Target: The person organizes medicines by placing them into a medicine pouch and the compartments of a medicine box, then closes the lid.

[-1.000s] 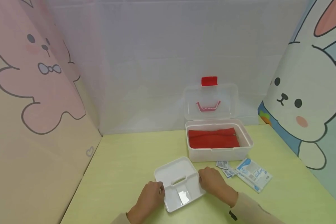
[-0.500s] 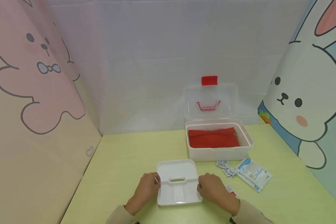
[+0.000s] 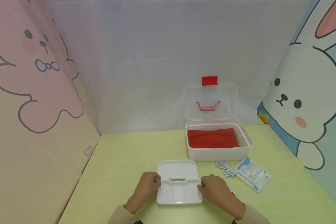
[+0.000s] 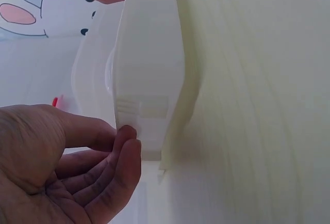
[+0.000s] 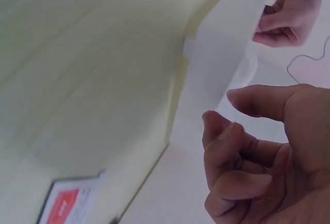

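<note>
A white divided tray (image 3: 177,169) with a slotted centre handle lies flat on the yellow-green table, square to me. My left hand (image 3: 147,186) pinches its left rim, thumb and fingertips meeting on the tray's wall (image 4: 147,64). My right hand (image 3: 214,188) sits at the right rim. In the right wrist view its fingers (image 5: 227,136) are loosely curled, a small gap away from the tray's side (image 5: 221,69), holding nothing. A red-and-white packet (image 3: 231,192) peeks out just beyond the right hand.
A clear storage box (image 3: 218,152) with its lid (image 3: 210,101) up stands behind the tray, a red pouch (image 3: 212,138) inside. Small sachets (image 3: 226,168) and a blue-white package (image 3: 253,174) lie to its front right. Cartoon-rabbit panels wall in the table.
The tray was turned from a skewed angle to lie square with the table. Since then it has stayed put, and the right hand has eased slightly off its rim.
</note>
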`<state>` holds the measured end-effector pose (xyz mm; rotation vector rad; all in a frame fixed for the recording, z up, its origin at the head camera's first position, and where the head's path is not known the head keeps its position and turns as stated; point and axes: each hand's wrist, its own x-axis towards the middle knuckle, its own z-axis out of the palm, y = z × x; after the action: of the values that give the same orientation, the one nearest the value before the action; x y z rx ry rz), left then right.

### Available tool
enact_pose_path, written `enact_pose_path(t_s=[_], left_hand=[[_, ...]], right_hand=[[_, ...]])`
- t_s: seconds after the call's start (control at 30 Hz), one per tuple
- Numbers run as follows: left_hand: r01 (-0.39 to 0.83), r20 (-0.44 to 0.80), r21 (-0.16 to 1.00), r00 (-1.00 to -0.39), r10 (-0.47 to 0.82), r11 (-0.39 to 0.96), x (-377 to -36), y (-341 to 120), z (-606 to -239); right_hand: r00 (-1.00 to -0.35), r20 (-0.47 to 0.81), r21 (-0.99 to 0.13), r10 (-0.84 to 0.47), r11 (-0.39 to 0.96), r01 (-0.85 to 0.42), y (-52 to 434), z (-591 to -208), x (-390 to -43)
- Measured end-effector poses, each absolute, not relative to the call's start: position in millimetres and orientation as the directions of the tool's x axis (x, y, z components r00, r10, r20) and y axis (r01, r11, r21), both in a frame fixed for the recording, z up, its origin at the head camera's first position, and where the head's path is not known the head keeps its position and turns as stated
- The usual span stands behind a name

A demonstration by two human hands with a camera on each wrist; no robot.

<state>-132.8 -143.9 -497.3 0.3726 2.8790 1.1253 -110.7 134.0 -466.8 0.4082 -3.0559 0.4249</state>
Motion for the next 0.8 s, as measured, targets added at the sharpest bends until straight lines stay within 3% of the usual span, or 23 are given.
enact_pose_path(t_s=[0.23, 0.8], left_hand=[[0.208, 0.066, 0.666, -0.973, 0.221, 0.716, -134.6, -144.4, -495.4], [0.203, 0.048, 0.668, -0.972, 0.231, 0.716, -134.6, -144.3, -499.1]], right_hand=[[-0.975, 0.034, -0.330, -0.221, 0.918, -0.220, 161.9, -450.1, -116.6], [-0.926, -0.153, -0.391, -0.346, 0.881, -0.265, 229.7, -453.2, -119.2]])
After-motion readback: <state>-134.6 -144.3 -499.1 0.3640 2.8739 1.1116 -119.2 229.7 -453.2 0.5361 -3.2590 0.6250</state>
